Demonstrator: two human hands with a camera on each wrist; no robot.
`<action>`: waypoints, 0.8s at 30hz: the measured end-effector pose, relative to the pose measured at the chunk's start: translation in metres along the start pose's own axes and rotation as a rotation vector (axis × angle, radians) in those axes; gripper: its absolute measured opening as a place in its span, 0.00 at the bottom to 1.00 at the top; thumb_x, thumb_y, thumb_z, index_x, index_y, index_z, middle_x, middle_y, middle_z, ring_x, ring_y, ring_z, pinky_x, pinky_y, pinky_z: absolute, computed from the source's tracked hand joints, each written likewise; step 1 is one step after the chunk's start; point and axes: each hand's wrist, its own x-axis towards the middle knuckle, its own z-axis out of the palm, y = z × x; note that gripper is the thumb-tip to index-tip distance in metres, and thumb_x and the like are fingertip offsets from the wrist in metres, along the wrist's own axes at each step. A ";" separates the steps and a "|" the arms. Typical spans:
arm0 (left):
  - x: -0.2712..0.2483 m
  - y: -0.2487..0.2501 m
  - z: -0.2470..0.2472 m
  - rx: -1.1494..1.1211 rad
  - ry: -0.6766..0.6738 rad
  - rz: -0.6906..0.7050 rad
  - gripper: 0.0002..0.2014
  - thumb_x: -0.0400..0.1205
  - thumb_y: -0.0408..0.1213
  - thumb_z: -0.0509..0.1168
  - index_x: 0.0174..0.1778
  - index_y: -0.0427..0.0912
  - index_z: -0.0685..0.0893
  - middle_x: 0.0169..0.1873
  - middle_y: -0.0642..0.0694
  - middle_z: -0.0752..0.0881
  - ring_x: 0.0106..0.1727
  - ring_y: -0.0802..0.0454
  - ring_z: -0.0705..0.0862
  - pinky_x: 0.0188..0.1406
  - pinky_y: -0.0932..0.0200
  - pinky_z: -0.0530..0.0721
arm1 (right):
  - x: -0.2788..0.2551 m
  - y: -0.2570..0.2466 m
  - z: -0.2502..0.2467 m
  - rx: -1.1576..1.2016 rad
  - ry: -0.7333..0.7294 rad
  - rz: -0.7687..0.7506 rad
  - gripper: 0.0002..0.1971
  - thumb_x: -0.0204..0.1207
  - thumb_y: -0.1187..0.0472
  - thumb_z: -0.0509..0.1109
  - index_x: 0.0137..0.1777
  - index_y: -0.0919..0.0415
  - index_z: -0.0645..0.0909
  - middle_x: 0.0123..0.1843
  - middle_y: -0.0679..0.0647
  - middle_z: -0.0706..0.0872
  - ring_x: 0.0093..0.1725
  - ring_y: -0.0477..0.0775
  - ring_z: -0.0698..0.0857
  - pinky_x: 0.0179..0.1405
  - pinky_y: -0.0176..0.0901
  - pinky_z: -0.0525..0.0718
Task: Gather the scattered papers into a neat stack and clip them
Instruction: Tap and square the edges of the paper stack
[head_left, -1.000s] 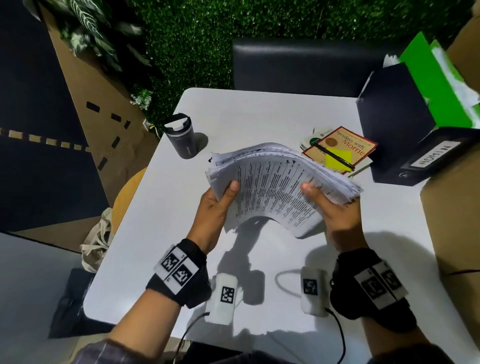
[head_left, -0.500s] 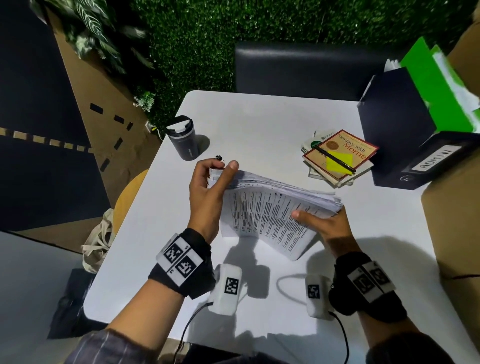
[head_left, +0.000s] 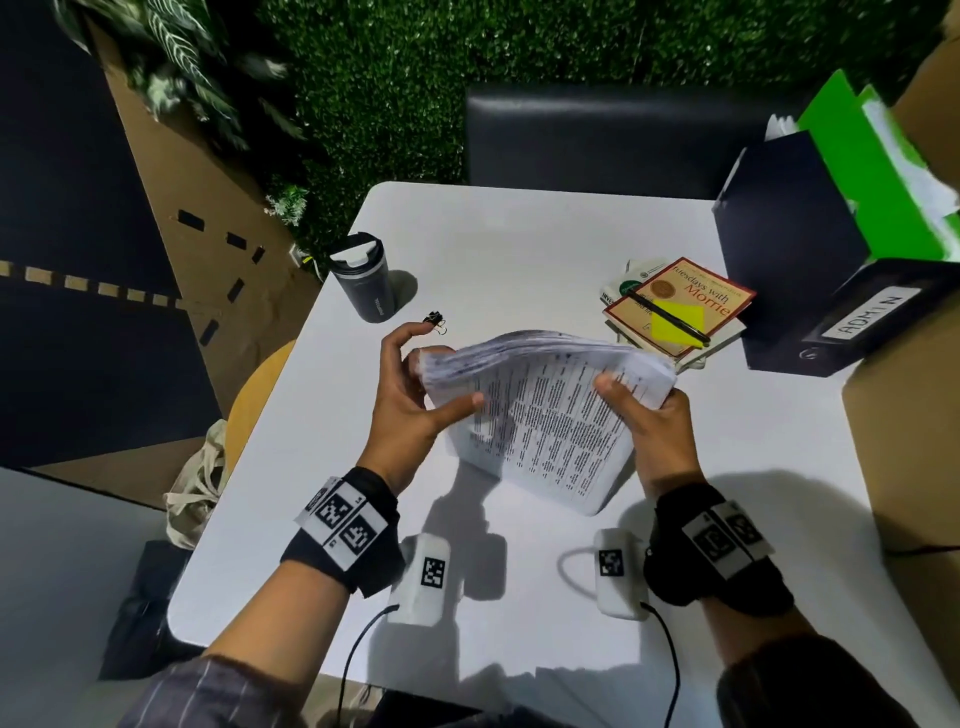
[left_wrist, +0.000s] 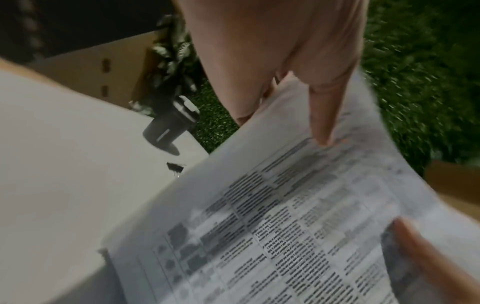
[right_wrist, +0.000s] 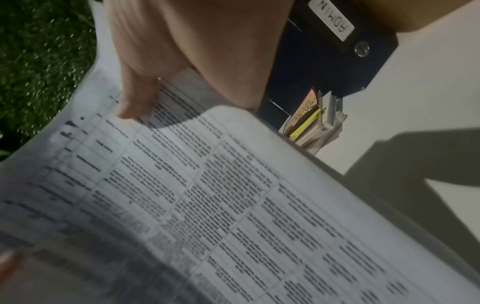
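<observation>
A thick stack of printed papers (head_left: 545, 410) hangs arched above the white table (head_left: 519, 244), its near corner dipping toward the tabletop. My left hand (head_left: 431, 395) grips its left edge, thumb on the top sheet and fingers behind, with the index finger lifted clear. My right hand (head_left: 639, 410) holds the right end, thumb on top and fingers underneath. A small black binder clip (head_left: 435, 319) lies on the table just beyond my left hand, apart from it. In the left wrist view the thumb (left_wrist: 322, 123) presses the papers (left_wrist: 285, 216), with the clip (left_wrist: 176, 167) beyond.
A dark tumbler (head_left: 363, 286) stands at the table's left edge behind the clip. Books with a pen and a yellow note (head_left: 675, 306) lie at the right, beside a dark "ADMIN" binder (head_left: 810, 291). A black chair (head_left: 597, 135) faces the far edge. Cardboard (head_left: 909, 441) borders the right side.
Half a second ago the stack was lowered toward the table with my left fingers spread at its edge. Now it is lifted and arched again, with my left thumb back on top.
</observation>
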 end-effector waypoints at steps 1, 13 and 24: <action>0.000 0.001 0.001 -0.042 0.015 -0.041 0.34 0.67 0.29 0.79 0.66 0.50 0.73 0.57 0.42 0.85 0.59 0.46 0.85 0.60 0.49 0.83 | -0.001 -0.004 0.002 0.025 -0.002 -0.004 0.36 0.50 0.39 0.83 0.49 0.70 0.84 0.43 0.64 0.90 0.43 0.63 0.89 0.54 0.67 0.86; -0.017 -0.028 0.003 -0.059 -0.015 -0.238 0.15 0.74 0.27 0.73 0.53 0.48 0.87 0.48 0.52 0.93 0.55 0.52 0.89 0.59 0.53 0.85 | -0.006 0.030 -0.011 -0.117 -0.127 0.073 0.40 0.48 0.48 0.88 0.62 0.61 0.82 0.59 0.58 0.89 0.57 0.52 0.89 0.67 0.60 0.81; -0.013 -0.018 -0.012 -0.460 0.124 -0.293 0.16 0.81 0.38 0.63 0.64 0.41 0.81 0.53 0.46 0.91 0.55 0.48 0.90 0.47 0.53 0.88 | -0.012 0.053 -0.042 -0.023 -0.102 0.089 0.25 0.53 0.53 0.85 0.50 0.64 0.88 0.40 0.52 0.93 0.39 0.55 0.88 0.37 0.35 0.85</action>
